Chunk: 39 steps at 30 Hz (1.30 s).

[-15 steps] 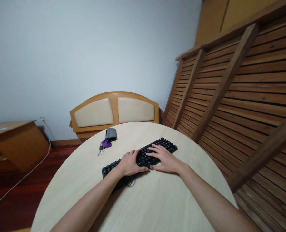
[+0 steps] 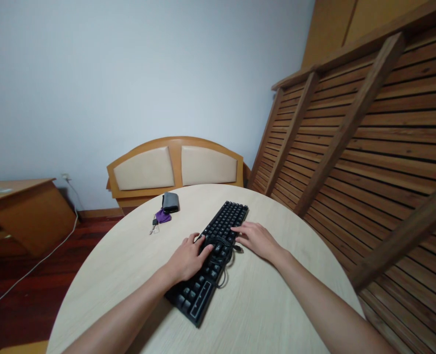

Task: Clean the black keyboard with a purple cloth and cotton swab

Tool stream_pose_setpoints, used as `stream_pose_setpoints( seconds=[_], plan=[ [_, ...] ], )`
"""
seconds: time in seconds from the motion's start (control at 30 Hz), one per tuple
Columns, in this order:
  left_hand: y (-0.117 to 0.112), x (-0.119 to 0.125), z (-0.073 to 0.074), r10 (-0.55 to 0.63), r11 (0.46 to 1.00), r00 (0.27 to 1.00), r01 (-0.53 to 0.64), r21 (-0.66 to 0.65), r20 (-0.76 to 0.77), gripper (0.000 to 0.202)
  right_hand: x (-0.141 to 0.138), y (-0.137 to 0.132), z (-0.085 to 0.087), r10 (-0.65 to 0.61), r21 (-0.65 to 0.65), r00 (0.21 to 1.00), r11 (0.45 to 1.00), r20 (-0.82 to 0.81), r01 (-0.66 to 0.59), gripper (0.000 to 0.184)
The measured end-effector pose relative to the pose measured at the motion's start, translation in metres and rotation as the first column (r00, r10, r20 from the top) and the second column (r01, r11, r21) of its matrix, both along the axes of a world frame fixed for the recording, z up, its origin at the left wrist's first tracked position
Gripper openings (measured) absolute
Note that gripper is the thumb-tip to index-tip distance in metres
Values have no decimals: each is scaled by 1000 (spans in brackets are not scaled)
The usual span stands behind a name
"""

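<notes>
The left hand (image 2: 188, 258) lay flat across the middle keys of the keyboard (image 2: 228, 220), fingers spread and closed on nothing. The right hand (image 2: 256, 241), likewise open, pressed its fingertips to the keyboard's right edge. Half a second before, the keyboard had lain nearly crosswise under both hands; now it had swung to run from near left to far right on the table (image 2: 262, 305), cable (image 2: 226, 269) looped over it, while the pouch (image 2: 170, 202) beyond its far left had not moved.
</notes>
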State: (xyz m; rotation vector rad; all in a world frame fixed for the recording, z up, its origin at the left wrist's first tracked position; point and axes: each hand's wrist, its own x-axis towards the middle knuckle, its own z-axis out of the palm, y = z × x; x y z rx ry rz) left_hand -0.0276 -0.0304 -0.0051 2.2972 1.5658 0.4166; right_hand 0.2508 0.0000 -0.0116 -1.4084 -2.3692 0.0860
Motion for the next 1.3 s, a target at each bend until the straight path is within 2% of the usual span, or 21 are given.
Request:
stream_pose_setpoints(
  seconds=[0.23,0.37,0.4,0.47,0.57,0.63,0.7,0.87,1.03,1.17,1.3],
  plan=[
    [-27,5,9,-168,985,980,170,-7,106,63,0,-1,-6,-126,-93,983,989,-132,114,43],
    [-45,14,17,-160,987,985,161,3,70,63,4,-4,-3,-126,-146,970,985,-208,97,49],
    [-52,17,18,-145,989,988,144,20,48,68,6,-5,-3,-115,-150,970,985,-213,83,51],
    [-70,25,18,-194,981,981,194,18,17,86,7,-5,-4,-79,-140,975,989,-208,51,52],
    [-93,36,11,-345,935,939,342,-94,-16,119,9,-3,-5,-56,-132,980,991,-193,31,54],
    [-101,40,6,-381,916,922,365,-167,-73,125,9,-2,-5,-41,-131,979,991,-201,14,55],
    [-103,42,6,-372,920,921,349,-178,-115,129,9,-2,-4,-20,-117,976,993,-217,-6,54],
    [-94,42,16,-293,948,946,267,-176,-142,137,6,-5,0,15,-85,971,996,-239,-36,51],
    [-81,40,9,-297,954,953,293,-62,-63,132,6,-9,2,53,-137,984,988,-169,-77,58],
    [-76,37,1,-327,945,945,327,7,-21,123,8,-14,7,97,-206,985,970,-143,-126,72],
    [-76,34,2,-384,923,923,384,19,13,110,10,-16,7,119,-255,979,954,-163,-158,82]
  ],
)
